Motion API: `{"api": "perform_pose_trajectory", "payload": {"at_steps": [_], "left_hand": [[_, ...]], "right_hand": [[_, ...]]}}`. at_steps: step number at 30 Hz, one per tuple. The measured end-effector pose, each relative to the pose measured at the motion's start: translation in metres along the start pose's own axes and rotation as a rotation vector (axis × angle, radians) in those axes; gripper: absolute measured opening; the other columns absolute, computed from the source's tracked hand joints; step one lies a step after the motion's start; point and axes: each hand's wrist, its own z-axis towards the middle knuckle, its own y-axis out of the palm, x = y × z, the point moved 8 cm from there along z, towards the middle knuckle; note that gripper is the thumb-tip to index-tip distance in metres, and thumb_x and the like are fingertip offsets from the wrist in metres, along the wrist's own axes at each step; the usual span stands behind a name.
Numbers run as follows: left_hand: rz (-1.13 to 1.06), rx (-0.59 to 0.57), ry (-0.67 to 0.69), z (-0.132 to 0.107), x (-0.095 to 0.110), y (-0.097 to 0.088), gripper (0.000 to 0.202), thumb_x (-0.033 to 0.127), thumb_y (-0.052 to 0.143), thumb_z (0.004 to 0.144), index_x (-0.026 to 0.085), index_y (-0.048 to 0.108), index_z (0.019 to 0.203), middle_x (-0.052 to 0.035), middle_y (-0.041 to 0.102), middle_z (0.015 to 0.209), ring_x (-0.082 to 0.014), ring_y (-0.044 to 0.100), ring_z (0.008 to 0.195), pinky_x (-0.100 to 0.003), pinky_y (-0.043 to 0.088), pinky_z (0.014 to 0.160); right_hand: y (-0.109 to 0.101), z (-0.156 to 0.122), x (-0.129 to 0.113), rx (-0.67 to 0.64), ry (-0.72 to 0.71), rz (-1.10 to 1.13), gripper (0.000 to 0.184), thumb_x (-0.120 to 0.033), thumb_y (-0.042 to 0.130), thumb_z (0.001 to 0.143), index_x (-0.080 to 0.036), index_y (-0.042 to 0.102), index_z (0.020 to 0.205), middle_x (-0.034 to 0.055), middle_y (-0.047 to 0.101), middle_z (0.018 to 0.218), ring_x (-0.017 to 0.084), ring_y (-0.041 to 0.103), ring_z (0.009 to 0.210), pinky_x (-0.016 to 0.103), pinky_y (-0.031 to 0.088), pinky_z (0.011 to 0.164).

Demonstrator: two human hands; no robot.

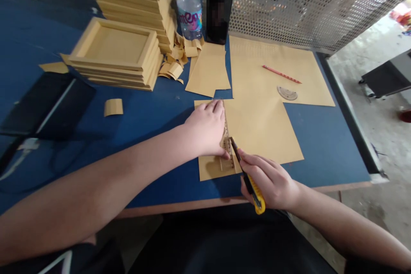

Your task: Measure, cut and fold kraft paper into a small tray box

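Note:
My right hand (269,180) is wrapped round a yellow and black utility knife (256,195). Its blade tip meets the edge of a clear plastic ruler (227,159) on a sheet of brown card (260,124). My left hand (208,128) lies over the ruler with fingers stretched out, pressing it onto the card near the sheet's left side. The hand covers much of the ruler. Under the knife and the right hand, part of the card's near edge is hidden.
Behind lie a larger brown sheet (247,68), a red pencil (282,74), a protractor (287,93) and cut card pieces (208,68). Stacked card trays (115,47), a water bottle (192,17) and an upright phone (220,6) stand at the back. A perforated metal screen (289,4) borders the blue table (154,137).

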Motion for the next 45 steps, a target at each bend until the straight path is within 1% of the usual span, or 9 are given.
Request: {"api": "perform_pose_trajectory", "payload": {"at_steps": [5, 12, 18, 26, 30, 34, 37, 41, 45], "left_hand": [[0.012, -0.012, -0.001, 0.000, 0.001, -0.001, 0.148, 0.089, 0.072, 0.069, -0.015, 0.022, 0.161, -0.0361, 0.018, 0.171, -0.0441, 0.023, 0.162, -0.048, 0.026, 0.130], [0.011, -0.006, 0.001, 0.000, 0.001, -0.002, 0.146, 0.087, 0.073, 0.069, -0.015, 0.023, 0.160, -0.0361, 0.020, 0.171, -0.0441, 0.025, 0.161, -0.048, 0.027, 0.130], [0.001, 0.005, -0.001, 0.000, 0.001, -0.003, 0.144, 0.087, 0.073, 0.070, -0.014, 0.025, 0.160, -0.0368, 0.022, 0.170, -0.0440, 0.026, 0.161, -0.048, 0.028, 0.129], [-0.005, 0.016, 0.008, 0.000, 0.000, -0.001, 0.147, 0.088, 0.074, 0.069, -0.015, 0.023, 0.160, -0.0377, 0.021, 0.170, -0.0449, 0.024, 0.161, -0.049, 0.027, 0.129], [0.001, 0.007, 0.008, 0.000, 0.001, -0.001, 0.148, 0.090, 0.073, 0.068, -0.013, 0.023, 0.161, -0.0368, 0.020, 0.170, -0.0447, 0.023, 0.162, -0.048, 0.027, 0.130], [0.010, -0.008, 0.001, 0.000, 0.001, -0.001, 0.144, 0.088, 0.073, 0.070, -0.011, 0.023, 0.162, -0.0363, 0.018, 0.171, -0.0437, 0.022, 0.162, -0.049, 0.026, 0.130], [0.013, -0.019, -0.003, -0.001, 0.000, -0.001, 0.143, 0.087, 0.074, 0.070, -0.010, 0.023, 0.163, -0.0358, 0.017, 0.171, -0.0431, 0.021, 0.163, -0.048, 0.026, 0.130], [0.009, -0.023, 0.001, -0.001, 0.001, -0.001, 0.146, 0.088, 0.073, 0.070, -0.013, 0.020, 0.162, -0.0362, 0.016, 0.171, -0.0434, 0.021, 0.163, -0.049, 0.025, 0.131], [-0.003, -0.018, 0.003, 0.000, 0.001, -0.001, 0.146, 0.087, 0.075, 0.070, -0.014, 0.020, 0.161, -0.0366, 0.017, 0.171, -0.0441, 0.021, 0.163, -0.049, 0.025, 0.131]], "right_hand": [[-0.005, -0.005, -0.009, -0.016, -0.009, -0.012, 0.026, -0.011, 0.061, 0.093, -0.001, 0.066, 0.116, 0.0207, 0.078, 0.107, 0.028, 0.076, 0.114, 0.032, 0.070, 0.092], [-0.009, -0.013, -0.019, -0.015, 0.003, -0.008, 0.025, -0.008, 0.063, 0.089, 0.001, 0.068, 0.111, 0.0226, 0.077, 0.110, 0.027, 0.076, 0.113, 0.030, 0.069, 0.093], [-0.015, -0.019, -0.028, -0.011, 0.001, 0.028, 0.023, -0.008, 0.061, 0.087, 0.001, 0.069, 0.107, 0.0252, 0.075, 0.111, 0.029, 0.075, 0.115, 0.033, 0.069, 0.093], [-0.022, -0.021, -0.036, 0.011, -0.020, 0.035, 0.019, -0.010, 0.057, 0.091, 0.001, 0.071, 0.099, 0.0263, 0.076, 0.104, 0.030, 0.077, 0.110, 0.032, 0.070, 0.090], [-0.026, -0.021, -0.040, 0.005, -0.043, 0.032, 0.021, -0.011, 0.053, 0.094, 0.001, 0.071, 0.096, 0.0271, 0.076, 0.103, 0.029, 0.078, 0.107, 0.032, 0.070, 0.089], [-0.027, -0.024, -0.043, -0.014, -0.055, 0.036, 0.025, -0.015, 0.050, 0.099, 0.000, 0.070, 0.097, 0.0281, 0.076, 0.103, 0.028, 0.080, 0.098, 0.031, 0.071, 0.084], [-0.027, -0.027, -0.043, -0.023, -0.022, 0.051, 0.023, -0.014, 0.050, 0.097, -0.003, 0.070, 0.099, 0.0267, 0.077, 0.106, 0.027, 0.079, 0.100, 0.030, 0.071, 0.083], [-0.029, -0.029, -0.044, -0.012, -0.007, 0.050, 0.020, -0.012, 0.052, 0.092, -0.003, 0.070, 0.099, 0.0253, 0.077, 0.106, 0.026, 0.079, 0.101, 0.028, 0.070, 0.083], [-0.027, -0.031, -0.045, -0.018, -0.003, 0.039, 0.019, -0.014, 0.054, 0.094, -0.004, 0.070, 0.100, 0.0260, 0.076, 0.110, 0.026, 0.079, 0.100, 0.029, 0.070, 0.082]]}}
